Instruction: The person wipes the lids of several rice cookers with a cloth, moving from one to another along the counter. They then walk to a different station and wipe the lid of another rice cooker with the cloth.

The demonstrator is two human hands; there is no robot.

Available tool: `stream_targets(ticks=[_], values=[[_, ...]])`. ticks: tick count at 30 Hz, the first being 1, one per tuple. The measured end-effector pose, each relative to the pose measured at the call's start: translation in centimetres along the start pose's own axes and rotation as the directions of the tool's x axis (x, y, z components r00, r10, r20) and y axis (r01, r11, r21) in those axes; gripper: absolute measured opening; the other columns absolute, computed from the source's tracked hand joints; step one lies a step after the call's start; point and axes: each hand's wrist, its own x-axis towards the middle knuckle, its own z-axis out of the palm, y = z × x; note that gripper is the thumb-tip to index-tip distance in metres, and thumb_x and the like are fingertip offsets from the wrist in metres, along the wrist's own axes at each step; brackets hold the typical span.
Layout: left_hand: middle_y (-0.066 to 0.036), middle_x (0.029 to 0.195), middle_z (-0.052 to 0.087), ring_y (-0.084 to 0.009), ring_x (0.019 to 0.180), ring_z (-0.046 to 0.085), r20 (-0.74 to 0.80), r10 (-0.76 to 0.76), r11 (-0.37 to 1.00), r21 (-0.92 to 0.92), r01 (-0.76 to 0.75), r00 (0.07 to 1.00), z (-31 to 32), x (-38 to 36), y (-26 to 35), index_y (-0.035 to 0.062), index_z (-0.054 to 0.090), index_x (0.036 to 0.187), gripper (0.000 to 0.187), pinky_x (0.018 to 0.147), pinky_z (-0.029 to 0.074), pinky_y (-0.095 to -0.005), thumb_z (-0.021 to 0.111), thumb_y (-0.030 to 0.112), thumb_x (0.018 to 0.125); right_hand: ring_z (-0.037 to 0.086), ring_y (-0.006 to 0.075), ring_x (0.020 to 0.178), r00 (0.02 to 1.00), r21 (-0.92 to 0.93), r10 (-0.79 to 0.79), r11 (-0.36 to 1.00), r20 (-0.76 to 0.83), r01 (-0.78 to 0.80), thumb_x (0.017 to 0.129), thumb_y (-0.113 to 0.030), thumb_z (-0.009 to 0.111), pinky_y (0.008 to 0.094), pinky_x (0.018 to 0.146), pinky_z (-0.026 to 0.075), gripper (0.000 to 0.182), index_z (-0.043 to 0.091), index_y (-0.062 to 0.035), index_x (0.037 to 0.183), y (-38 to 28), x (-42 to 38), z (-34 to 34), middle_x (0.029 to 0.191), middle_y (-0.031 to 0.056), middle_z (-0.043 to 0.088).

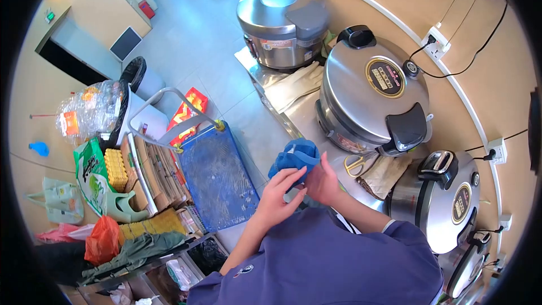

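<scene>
A bunched blue cloth (294,155) is held up in front of my chest, between my two hands. My left hand (280,193) grips its near side, with the fingers laid over the cloth and the thumb lower down. On the other side, my right hand (323,182) holds the cloth's edge, palm partly showing and some fingers hidden behind the fabric. Closest to my right hand on the metal counter (307,114) are yellow-handled scissors (354,165) and a beige cloth (384,175).
Large steel rice cookers (367,85) line the wall on my right. Pale gloves (293,86) lie between two of them. A blue platform trolley (217,175) stands on the floor to the left, near flattened cardboard (152,164) and a bin (141,114). Power cords hang along the wall.
</scene>
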Motion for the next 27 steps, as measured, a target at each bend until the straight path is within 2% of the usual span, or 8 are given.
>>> stream_targets(ticks=[3,6,7,12,16,18,22,27], values=[[-0.012,0.110,0.066,-0.0282,0.096,0.065,0.068,0.135,0.989,0.049,-0.139,0.988,0.3,2.1,-0.1,0.0048,0.068,0.124,0.043,0.089,0.050,-0.0386,0.076,0.004,0.081,0.052,0.0272,0.131,0.997,0.346,0.079,0.934,0.028,-0.083,0.101,-0.065,0.035,0.0487,0.112,0.036,0.070,0.046,-0.0115,0.145,-1.7,0.5,-1.1,0.143,0.0085,0.055],[-0.009,0.103,0.067,-0.0276,0.094,0.065,0.159,0.278,0.953,0.074,-0.292,0.947,-0.3,4.2,-0.2,0.0056,0.072,0.117,0.038,0.087,0.050,-0.0393,0.076,0.004,0.080,0.055,0.0284,0.128,0.992,0.286,0.006,0.958,-0.124,0.030,0.100,-0.057,0.043,0.0483,0.111,0.039,0.063,0.049,-0.0102,0.142,-2.4,1.1,-1.7,0.139,0.0099,0.058],[-0.005,0.095,0.069,-0.0267,0.089,0.065,0.169,0.294,0.952,0.036,-0.304,0.941,-0.6,4.9,-0.1,0.0074,0.074,0.110,0.033,0.084,0.050,-0.0396,0.076,0.002,0.078,0.057,0.0305,0.126,0.989,0.328,-0.049,0.940,-0.139,0.092,0.099,-0.044,0.051,0.0483,0.111,0.040,0.055,0.051,-0.0070,0.140,-2.6,1.4,-2.3,0.138,0.0123,0.059],[-0.003,0.088,0.068,-0.0264,0.080,0.064,0.266,0.393,0.919,-0.078,-0.387,0.880,-2.4,8.6,-3.1,0.0097,0.074,0.106,0.034,0.078,0.050,-0.0395,0.077,-0.003,0.074,0.054,0.0328,0.129,0.970,0.314,-0.111,0.933,-0.216,0.176,0.098,-0.035,0.056,0.0505,0.114,0.037,0.057,0.045,-0.0024,0.144,-5.8,1.5,-0.2,0.141,0.0152,0.056],[-0.010,0.086,0.064,-0.0240,0.079,0.065,0.263,0.258,0.965,-0.112,-0.236,0.930,-4.0,12.1,-6.0,0.0068,0.065,0.123,0.054,0.076,0.052,-0.0347,0.081,-0.002,0.071,0.046,0.0319,0.138,0.913,0.241,-0.307,0.896,-0.271,0.373,0.102,-0.040,0.051,0.0490,0.118,0.031,0.062,0.037,-0.0032,0.150,-6.8,3.0,1.8,0.151,0.0150,0.047],[-0.009,0.086,0.063,-0.0211,0.078,0.064,0.365,0.043,0.991,-0.130,0.006,0.930,-5.4,14.6,-6.2,0.0049,0.062,0.123,0.053,0.075,0.052,-0.0329,0.080,0.000,0.073,0.044,0.0317,0.140,0.850,0.163,-0.401,0.865,-0.342,0.474,0.105,-0.040,0.047,0.0489,0.119,0.030,0.060,0.035,-0.0034,0.151,-6.8,4.5,3.3,0.153,0.0147,0.045],[-0.009,0.085,0.064,-0.0191,0.074,0.061,0.486,0.183,0.982,-0.139,-0.131,0.855,-9.1,18.7,-9.5,0.0025,0.064,0.116,0.045,0.073,0.051,-0.0315,0.079,0.002,0.073,0.043,0.0327,0.142,0.772,0.146,-0.521,0.787,-0.366,0.600,0.107,-0.044,0.039,0.0487,0.120,0.029,0.061,0.033,-0.0035,0.153,-5.9,8.5,5.6,0.154,0.0149,0.044],[-0.010,0.084,0.070,-0.0179,0.078,0.066,0.528,0.162,0.977,-0.207,-0.059,0.833,-11.6,21.6,-13.8,0.0007,0.066,0.102,0.030,0.075,0.052,-0.0312,0.082,0.016,0.082,0.043,0.0315,0.140,0.662,0.195,-0.577,0.665,-0.478,0.721,0.108,-0.047,0.036,0.0472,0.116,0.032,0.058,0.037,-0.0073,0.150,-4.5,11.6,7.0,0.152,0.0131,0.045]])
